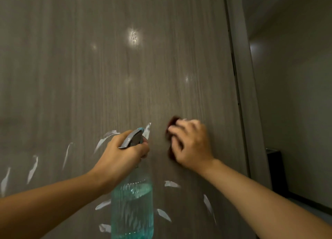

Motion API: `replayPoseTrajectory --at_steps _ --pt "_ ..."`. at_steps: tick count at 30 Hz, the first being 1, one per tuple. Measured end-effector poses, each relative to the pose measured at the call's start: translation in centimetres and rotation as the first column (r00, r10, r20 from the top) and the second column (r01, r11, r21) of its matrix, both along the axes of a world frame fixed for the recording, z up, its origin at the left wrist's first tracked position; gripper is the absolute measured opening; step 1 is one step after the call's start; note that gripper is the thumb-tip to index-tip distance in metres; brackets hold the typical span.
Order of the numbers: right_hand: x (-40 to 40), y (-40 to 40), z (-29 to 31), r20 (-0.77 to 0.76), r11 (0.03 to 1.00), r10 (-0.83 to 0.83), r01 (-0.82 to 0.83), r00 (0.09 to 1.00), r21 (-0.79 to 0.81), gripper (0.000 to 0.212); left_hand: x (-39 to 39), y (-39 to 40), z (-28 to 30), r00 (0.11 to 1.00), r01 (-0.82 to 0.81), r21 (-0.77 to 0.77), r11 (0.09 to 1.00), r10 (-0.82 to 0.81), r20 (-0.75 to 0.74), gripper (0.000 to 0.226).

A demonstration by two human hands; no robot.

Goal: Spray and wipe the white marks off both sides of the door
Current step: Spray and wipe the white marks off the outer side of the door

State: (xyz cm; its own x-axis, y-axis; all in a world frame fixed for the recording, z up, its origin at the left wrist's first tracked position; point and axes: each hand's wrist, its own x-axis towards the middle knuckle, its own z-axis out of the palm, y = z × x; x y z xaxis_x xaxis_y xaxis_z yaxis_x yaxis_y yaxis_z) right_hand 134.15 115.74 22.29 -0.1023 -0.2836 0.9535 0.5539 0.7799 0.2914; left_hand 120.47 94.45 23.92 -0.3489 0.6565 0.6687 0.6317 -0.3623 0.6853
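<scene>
I see the left hand (124, 149) clenched around the trigger head of the spray bottle (132, 202), its nozzle close to the wood-grain door (107, 68). My right hand (193, 141) presses a dark red cloth (172, 123) flat to the door, fingers curled over it. White marks (32, 168) streak the panel left of and below both hands.

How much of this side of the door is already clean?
Done: the upper door shows no marks. In hand: right hand presses a dark cloth there; left hand holds the spray bottle. Left: white marks below.
</scene>
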Motion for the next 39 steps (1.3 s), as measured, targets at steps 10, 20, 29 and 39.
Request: replayPoseTrajectory --at_steps 10,20,29,39 --pt "-0.6 -1.2 -2.0 -0.007 0.999 -0.038 0.038 0.999 -0.039 0.034 -0.7 -1.2 0.6 1.0 0.015 -0.005 1.0 -0.015 -0.014 0.017" --pt "-0.6 -1.2 -0.7 -0.044 0.989 -0.096 0.09 0.994 -0.115 0.042 -0.7 -1.1 0.4 1.0 0.003 -0.016 1.0 -0.003 -0.01 0.008" --pt "0.1 -0.9 0.3 -0.235 0.962 -0.096 0.03 0.967 -0.27 0.042 -0.4 -1.4 0.1 1.0 -0.002 -0.011 1.0 0.002 0.006 0.012" --pt "5.0 -3.9 -1.9 0.724 0.894 -0.228 0.434 0.651 -0.109 0.108 0.6 -3.0 0.6 1.0 -0.008 -0.02 1.0 0.008 0.005 0.027"
